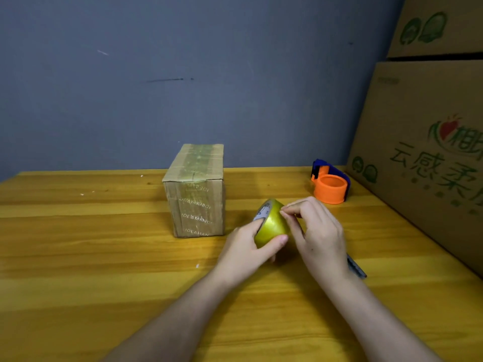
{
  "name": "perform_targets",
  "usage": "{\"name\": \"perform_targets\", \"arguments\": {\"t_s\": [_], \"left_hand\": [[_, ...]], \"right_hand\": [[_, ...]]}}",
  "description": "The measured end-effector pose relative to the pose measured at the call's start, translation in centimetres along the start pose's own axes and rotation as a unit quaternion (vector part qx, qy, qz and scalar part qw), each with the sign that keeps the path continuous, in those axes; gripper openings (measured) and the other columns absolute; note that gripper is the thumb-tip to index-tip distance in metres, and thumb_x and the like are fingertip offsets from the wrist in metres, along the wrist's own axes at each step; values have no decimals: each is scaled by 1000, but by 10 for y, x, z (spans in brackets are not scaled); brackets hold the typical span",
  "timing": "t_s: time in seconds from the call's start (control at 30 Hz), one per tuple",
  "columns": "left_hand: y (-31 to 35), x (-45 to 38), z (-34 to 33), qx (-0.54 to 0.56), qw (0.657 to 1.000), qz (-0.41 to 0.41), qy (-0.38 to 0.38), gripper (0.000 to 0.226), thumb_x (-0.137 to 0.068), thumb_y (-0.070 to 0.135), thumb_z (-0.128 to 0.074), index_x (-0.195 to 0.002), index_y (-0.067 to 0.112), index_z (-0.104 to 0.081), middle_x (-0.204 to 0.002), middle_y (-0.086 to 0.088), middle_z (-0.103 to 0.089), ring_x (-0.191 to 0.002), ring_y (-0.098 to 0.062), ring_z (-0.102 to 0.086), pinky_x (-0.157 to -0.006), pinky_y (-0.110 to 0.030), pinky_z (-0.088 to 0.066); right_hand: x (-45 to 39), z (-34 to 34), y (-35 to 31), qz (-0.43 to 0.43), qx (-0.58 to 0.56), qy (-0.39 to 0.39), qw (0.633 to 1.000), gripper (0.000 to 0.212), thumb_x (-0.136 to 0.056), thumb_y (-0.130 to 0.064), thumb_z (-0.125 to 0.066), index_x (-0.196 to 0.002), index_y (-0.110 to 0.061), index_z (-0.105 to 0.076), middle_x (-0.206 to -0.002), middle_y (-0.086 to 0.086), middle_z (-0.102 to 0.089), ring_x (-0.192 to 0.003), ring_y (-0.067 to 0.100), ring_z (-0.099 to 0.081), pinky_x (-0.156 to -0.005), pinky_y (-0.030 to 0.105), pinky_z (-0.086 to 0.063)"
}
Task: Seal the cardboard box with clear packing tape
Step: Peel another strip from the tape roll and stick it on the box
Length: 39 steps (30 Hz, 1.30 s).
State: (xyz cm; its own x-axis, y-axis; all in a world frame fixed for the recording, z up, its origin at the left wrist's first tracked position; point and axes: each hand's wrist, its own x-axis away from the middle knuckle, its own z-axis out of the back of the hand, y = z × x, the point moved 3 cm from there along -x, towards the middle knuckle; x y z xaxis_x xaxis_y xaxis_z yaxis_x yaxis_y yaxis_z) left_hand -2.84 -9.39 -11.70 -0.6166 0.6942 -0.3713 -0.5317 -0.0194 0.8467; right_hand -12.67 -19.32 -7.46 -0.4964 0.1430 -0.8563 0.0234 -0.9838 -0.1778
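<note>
Small brown cardboard box [194,190] stands upright on the yellow wood-grain surface [91,257], near its far edge, close to the grey-blue wall [183,61]; top of box already carries glossy strips of tape, and strips printed with lettering run down its near face; flaps closed.

Roll of glossy yellowish packing tape [270,224] is held just right of the box and nearer the person, lifted off the surface; pale core faces toward the box.

Left hand [245,253] grips the roll from below; thumb lies across the lower outer face, one finger is hooked over the rim at the core; remaining fingers hidden behind the roll.

Right hand [317,231] is on the roll's upper right side; thumb and forefinger pressed together in a pinch at the tape's outer layer; whether a free end is lifted, cannot tell; other fingers loosely curled.

Orange and blue plastic tape dispenser [329,185] sits well right of the box, at the same depth, with no roll in it; a dark slim tool [356,267], partly hidden by the right wrist, lies right of the box and nearer the person; kind of tool cannot tell.

Large printed cardboard cartons [428,142] stacked far right of the box, past the dispenser.
</note>
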Motion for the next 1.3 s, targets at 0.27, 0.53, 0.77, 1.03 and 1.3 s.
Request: {"name": "perform_targets", "arguments": {"t_s": [0.27, 0.53, 0.77, 1.03, 1.3], "left_hand": [[-4, -5, 3, -46, 996, -6, 75, 34, -70, 62, -54, -89, 34, -60, -81, -4, -72, -79, -30, -65, -74, -47, -53], [12, 0, 6, -111, 988, 14, 110, 45, -68, 60, -53, -85, 19, -63, -72, -3, -69, -71, -28, -62, -64, -36, -48], [21, 0, 8, -27, 998, 47, 44, 38, -70, 58, -60, -78, 21, -63, -53, 2, -68, -53, -11, -65, -64, -38, -55], [40, 16, 17, 160, 983, 75, -51, 16, -92, 22, -56, -79, 13, -56, -59, -4, -62, -46, -11, -61, -51, -28, -48], [54, 39, 37, -5, 997, 18, -77, 8, -89, 36, -58, -90, 34, -50, -65, 7, -65, -58, -16, -66, -60, -27, -51]], "right_hand": [[-3, 15, -32, 68, 93, -72, 991, 14, -91, -15, -54, -79, -9, -57, -78, 7, -59, -71, 26, -58, -61, 39, -51], [-29, 22, -30, -94, 18, -148, 984, 19, -82, -18, -66, -91, -22, -50, -82, -10, -53, -80, 12, -51, -69, 23, -43], [-50, 15, 2, -222, -125, -158, 954, 6, -79, -14, -72, -81, -17, -67, -87, 1, -61, -73, 2, -54, -73, 19, -48], [-38, 11, 1, -172, -26, -211, 962, 9, -93, -32, -52, -94, -23, -48, -91, -6, -62, -83, 14, -60, -70, 37, -53], [-43, 14, -4, -124, 28, -246, 961, 10, -94, -38, -49, -96, -28, -46, -75, -12, -59, -73, 16, -62, -63, 37, -51]]}}
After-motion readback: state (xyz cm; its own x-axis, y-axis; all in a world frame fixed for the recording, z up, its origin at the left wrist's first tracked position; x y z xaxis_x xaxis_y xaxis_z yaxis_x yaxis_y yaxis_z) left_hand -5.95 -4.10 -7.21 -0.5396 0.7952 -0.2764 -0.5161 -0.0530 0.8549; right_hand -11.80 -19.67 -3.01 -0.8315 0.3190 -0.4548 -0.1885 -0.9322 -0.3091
